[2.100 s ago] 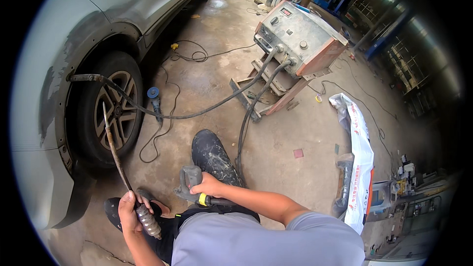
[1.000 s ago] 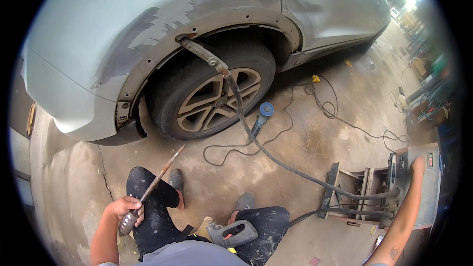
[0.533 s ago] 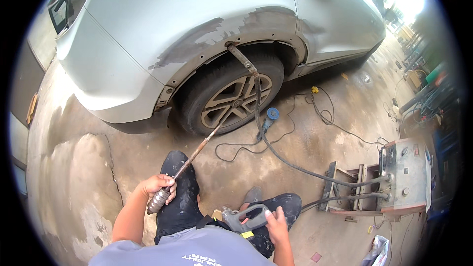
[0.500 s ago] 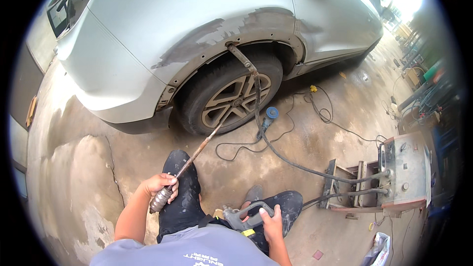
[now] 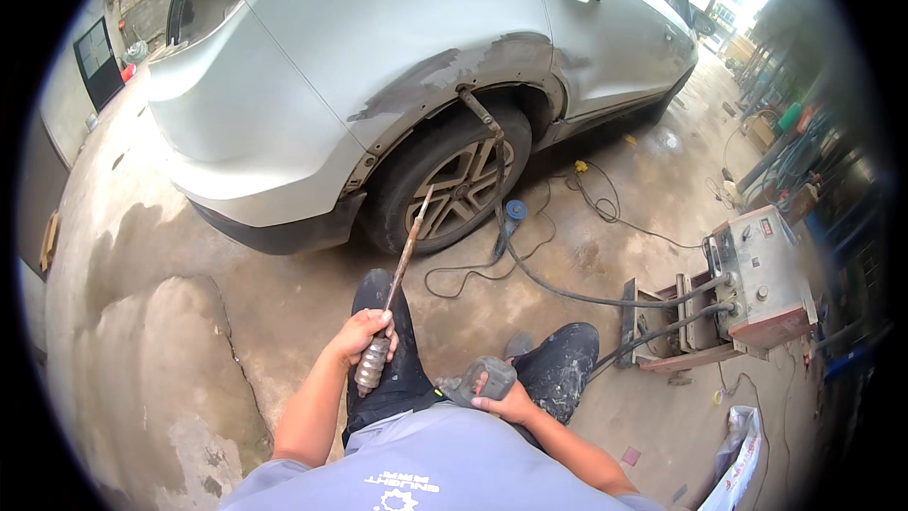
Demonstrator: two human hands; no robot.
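My left hand (image 5: 369, 333) is closed around a slide hammer (image 5: 373, 367), gripping it at the ribbed metal weight. Its thin rusty rod slants up and away, and the pale tip overlaps the wheel in view without plainly touching it. At my lap, my right hand (image 5: 503, 401) wraps the looped handle of a grey handheld gun tool (image 5: 471, 380); its front end is partly hidden. Ahead stands a silver car (image 5: 312, 85), its rear wheel arch sanded to grey patches (image 5: 445, 76). A metal clamp bar (image 5: 480, 112) hangs from the arch edge, joined to a thick black cable.
A boxy welding machine (image 5: 761, 274) on a metal cart stands at right, with two heavy cables. A blue-ended angle grinder (image 5: 511, 222) and its cord lie by the wheel (image 5: 454, 189). A yellow plug (image 5: 580, 167) and a plastic bag (image 5: 738, 459) are on the concrete.
My view has shifted. The slide hammer now points more steeply upward. My right hand has turned the grey gun tool closer to my lap, its front swinging left.
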